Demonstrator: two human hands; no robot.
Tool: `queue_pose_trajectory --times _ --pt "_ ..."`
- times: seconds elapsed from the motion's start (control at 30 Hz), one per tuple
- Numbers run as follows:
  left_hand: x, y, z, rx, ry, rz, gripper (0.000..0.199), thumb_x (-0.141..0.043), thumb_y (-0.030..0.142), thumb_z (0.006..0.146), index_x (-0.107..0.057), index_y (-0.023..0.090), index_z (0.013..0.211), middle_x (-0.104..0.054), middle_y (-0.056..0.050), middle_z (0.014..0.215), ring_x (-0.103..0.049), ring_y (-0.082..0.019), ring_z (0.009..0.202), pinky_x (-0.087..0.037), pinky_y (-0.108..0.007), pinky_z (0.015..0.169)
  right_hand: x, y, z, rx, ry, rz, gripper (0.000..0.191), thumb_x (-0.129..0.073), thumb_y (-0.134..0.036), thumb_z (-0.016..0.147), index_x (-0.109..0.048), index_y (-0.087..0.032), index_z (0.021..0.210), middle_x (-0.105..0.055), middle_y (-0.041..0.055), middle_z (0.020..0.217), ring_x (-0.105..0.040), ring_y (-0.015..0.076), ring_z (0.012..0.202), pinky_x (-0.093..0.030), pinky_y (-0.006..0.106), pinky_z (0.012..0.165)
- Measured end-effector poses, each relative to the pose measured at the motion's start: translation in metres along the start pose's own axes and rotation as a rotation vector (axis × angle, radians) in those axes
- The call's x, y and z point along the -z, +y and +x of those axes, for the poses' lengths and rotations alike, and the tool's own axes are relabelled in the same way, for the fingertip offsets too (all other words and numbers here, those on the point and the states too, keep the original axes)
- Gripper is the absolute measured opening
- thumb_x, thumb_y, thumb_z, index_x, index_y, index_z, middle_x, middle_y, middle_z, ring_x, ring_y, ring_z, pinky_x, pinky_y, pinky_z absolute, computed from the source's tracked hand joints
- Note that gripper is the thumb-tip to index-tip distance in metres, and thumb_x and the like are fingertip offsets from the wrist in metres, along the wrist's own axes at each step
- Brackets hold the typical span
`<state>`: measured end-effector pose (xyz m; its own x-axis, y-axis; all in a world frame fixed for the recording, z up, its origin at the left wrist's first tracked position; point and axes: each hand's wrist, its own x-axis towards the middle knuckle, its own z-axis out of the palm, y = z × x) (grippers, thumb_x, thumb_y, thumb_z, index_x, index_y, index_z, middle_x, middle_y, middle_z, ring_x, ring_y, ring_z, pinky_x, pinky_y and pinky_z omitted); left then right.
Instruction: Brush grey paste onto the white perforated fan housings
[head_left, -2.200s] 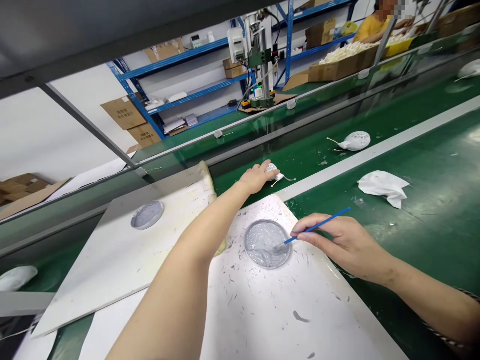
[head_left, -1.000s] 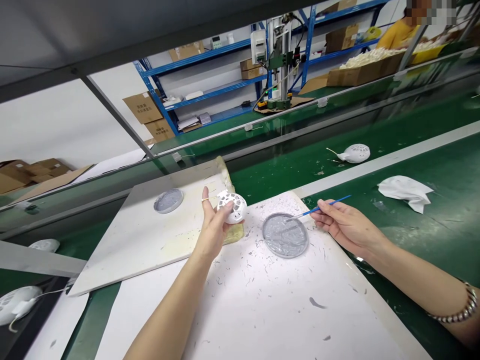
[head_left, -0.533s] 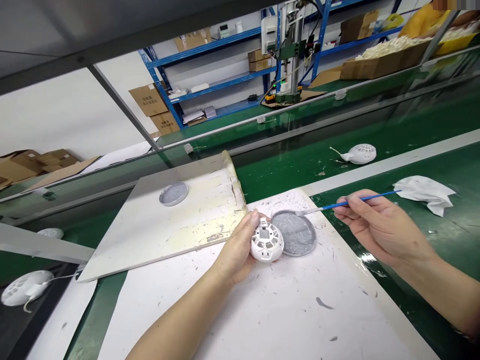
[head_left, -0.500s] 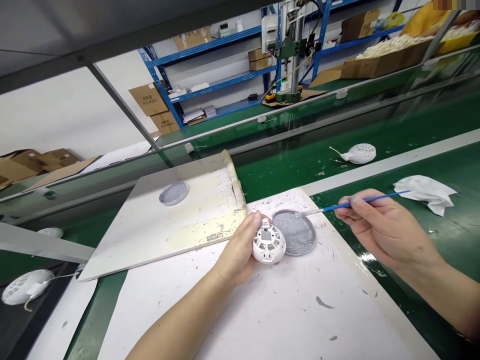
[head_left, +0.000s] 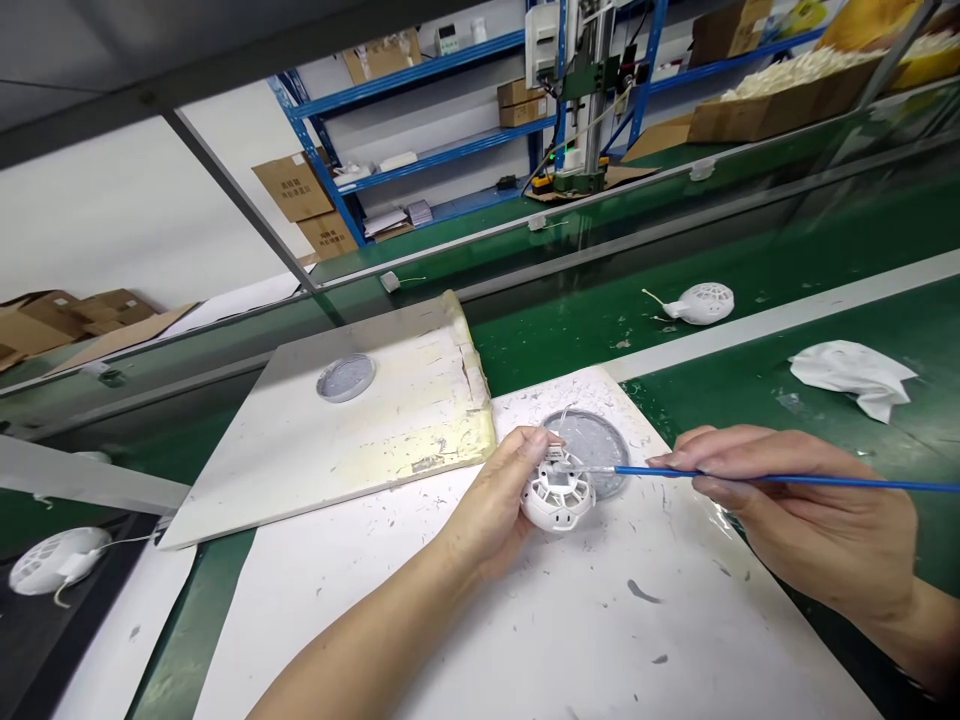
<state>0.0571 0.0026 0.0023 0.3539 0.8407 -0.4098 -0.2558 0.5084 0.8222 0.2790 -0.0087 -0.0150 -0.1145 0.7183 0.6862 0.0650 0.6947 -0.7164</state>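
Observation:
My left hand (head_left: 504,492) is closed around a round white plastic housing (head_left: 559,508) with slotted openings, its vented face tilted up. Pinched in my right hand (head_left: 817,510) is a thin blue paintbrush (head_left: 675,472). The brush tip lies over the grey centre of the housing and seems to touch it. Just behind the housing, a shallow round dish (head_left: 611,435) of grey paste rests on a grey-smeared white sheet (head_left: 525,620). The housing hides part of the dish.
A second dish of grey paste (head_left: 346,378) stands on a white board (head_left: 300,450) at left. Other white housings lie on the green belt at right (head_left: 703,303) and at far left (head_left: 58,560). A crumpled white cloth (head_left: 853,375) lies at right.
The paintbrush has moved from the dish down and left onto the housing, my right hand shifting with it and tilting the handle nearly level. My left hand has shifted slightly right with the housing.

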Motion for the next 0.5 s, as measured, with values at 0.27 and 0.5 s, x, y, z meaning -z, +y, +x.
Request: queue_pose_trajectory --times 0.27,0.5 --pt "-0.001 -0.001 -0.001 -0.031 0.020 0.018 0.039 -0.066 0.054 0.080 -0.058 0.019 0.095 -0.056 0.000 0.082 -0.051 -0.009 0.067 -0.038 -0.020 0.058 0.015 -0.010 0.008 0.151 -0.375 -0.085 0.051 -0.058 0.002 0.079 -0.067 -0.031 0.117 -0.076 0.0024 0.101 -0.072 0.0237 0.096 -0.059 0.038 0.085" --pt "-0.001 -0.002 0.000 -0.028 0.030 0.038 0.040 -0.067 0.055 0.079 -0.059 0.019 0.094 -0.057 -0.001 0.081 -0.052 -0.010 0.068 -0.038 -0.020 0.059 0.026 -0.020 0.014 0.187 -0.562 -0.124 0.045 -0.057 -0.011 0.089 -0.061 -0.034 0.127 -0.076 0.0029 0.103 -0.072 0.0243 0.096 -0.059 0.039 0.086"
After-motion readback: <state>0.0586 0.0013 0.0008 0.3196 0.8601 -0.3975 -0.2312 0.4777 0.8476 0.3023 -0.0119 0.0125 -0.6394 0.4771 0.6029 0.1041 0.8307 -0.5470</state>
